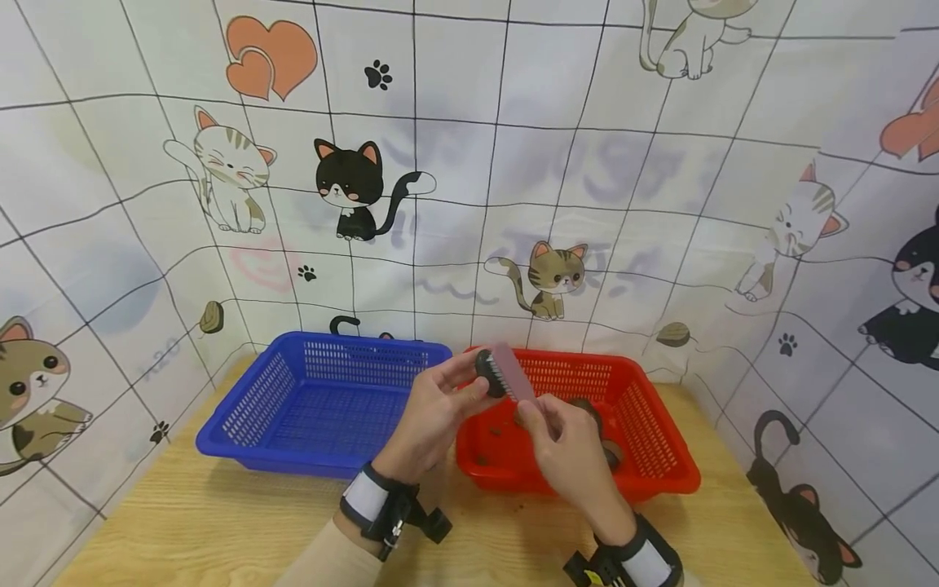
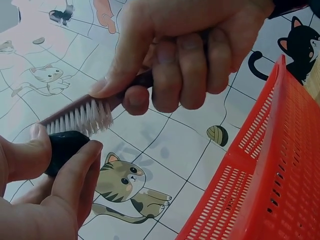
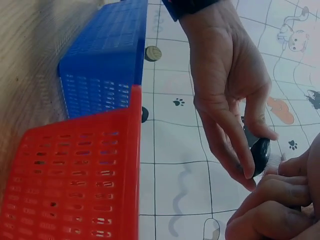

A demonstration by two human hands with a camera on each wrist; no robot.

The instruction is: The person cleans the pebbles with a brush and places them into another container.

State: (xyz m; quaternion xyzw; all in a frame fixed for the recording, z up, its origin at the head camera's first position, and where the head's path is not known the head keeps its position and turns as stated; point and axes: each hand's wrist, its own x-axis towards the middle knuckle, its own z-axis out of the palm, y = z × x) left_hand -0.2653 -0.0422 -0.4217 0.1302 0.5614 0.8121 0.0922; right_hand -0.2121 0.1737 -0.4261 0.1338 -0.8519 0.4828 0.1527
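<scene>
My left hand (image 1: pixel 434 412) pinches a dark, smooth, rounded stone (image 1: pixel 487 377) between thumb and fingers, above the edge of the red basket (image 1: pixel 663 416). Pink and flat-backed, a brush (image 1: pixel 516 373) is gripped by its handle in my right hand (image 1: pixel 574 447). The pale bristles (image 2: pixel 82 119) touch the stone in the left wrist view, with my right thumb lying along the brush's back. In the right wrist view the stone (image 3: pixel 260 156) looks glossy and black, and my right fingers hide most of the brush.
Several brown, rounded pieces (image 1: pixel 612 453) and small crumbs lie in the red basket. To its left stands a blue basket (image 1: pixel 333 420) with nothing visible inside. Both rest on a wooden table (image 1: pixel 242 530), backed by a cat-patterned sheet (image 1: pixel 455 171).
</scene>
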